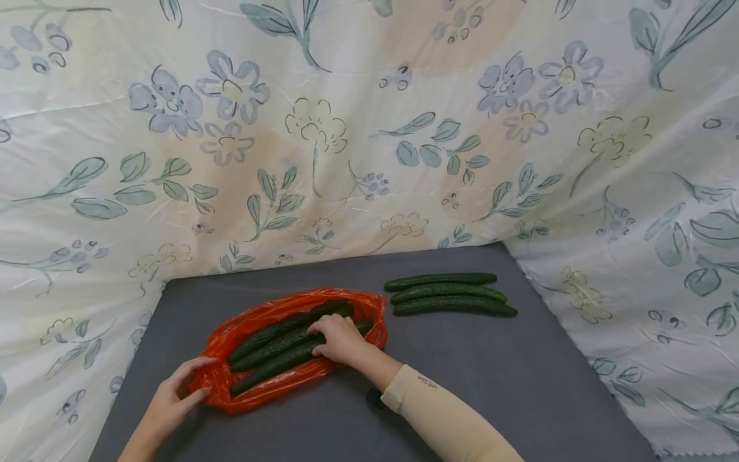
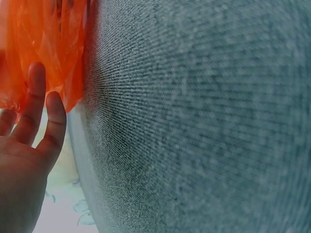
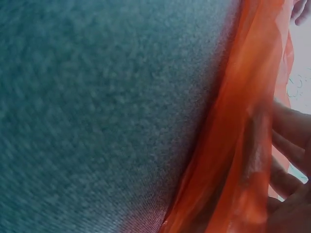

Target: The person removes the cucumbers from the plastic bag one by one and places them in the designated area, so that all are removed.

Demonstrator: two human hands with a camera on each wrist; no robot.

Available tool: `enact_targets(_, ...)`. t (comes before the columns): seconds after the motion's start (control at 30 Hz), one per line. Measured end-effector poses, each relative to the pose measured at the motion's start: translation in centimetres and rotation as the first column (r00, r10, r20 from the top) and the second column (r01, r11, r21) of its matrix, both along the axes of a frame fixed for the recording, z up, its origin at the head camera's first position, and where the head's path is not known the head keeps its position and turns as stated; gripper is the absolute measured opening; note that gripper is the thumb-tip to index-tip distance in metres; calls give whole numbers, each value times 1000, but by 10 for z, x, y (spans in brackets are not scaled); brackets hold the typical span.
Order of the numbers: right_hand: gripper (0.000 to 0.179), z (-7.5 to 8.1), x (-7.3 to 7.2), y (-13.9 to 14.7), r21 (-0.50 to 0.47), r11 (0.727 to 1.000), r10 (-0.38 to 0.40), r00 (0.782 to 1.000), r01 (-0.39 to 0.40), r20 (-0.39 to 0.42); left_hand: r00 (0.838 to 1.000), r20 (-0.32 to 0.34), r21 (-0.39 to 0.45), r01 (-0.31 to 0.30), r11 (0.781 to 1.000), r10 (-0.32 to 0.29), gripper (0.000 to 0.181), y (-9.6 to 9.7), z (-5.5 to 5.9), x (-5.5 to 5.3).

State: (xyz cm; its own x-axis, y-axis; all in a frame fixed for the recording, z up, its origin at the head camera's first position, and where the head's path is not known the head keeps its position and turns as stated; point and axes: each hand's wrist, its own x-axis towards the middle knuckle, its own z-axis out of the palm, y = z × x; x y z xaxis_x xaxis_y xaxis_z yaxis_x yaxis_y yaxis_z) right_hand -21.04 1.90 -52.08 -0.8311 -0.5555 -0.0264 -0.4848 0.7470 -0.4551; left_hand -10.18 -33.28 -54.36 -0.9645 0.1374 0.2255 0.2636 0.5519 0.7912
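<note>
An orange plastic bag (image 1: 222,401) lies open-mouthed on the table with several dark green cucumbers (image 1: 277,328) side by side in it. My right hand (image 1: 340,340) reaches into the bag and grips the front cucumber (image 1: 271,372) near its right part, thumb on the near side. Its fingers show behind the bag's wall in the right wrist view. At the bag's left end, my left hand (image 1: 170,398) has thumb and fingers spread about the plastic. The left wrist view shows fairly straight fingers (image 2: 34,92) against or close to the bag.
Three more cucumbers (image 1: 447,292) lie in a row at the back right of the grey table (image 1: 462,372). A flower-patterned cloth (image 1: 358,160) hangs behind the table and along its sides.
</note>
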Motion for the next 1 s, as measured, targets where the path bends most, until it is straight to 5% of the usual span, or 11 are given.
enact_targets(0.33,37,-5,2,1,122,991,65,998,-61,-28,1000,0,0,-6,1000,6,43,2,0,1)
enact_targets(1.0,44,-7,4,4,157,985,85,995,-76,-49,999,-41,-7,19,1000,-19,42,3,-1,-1)
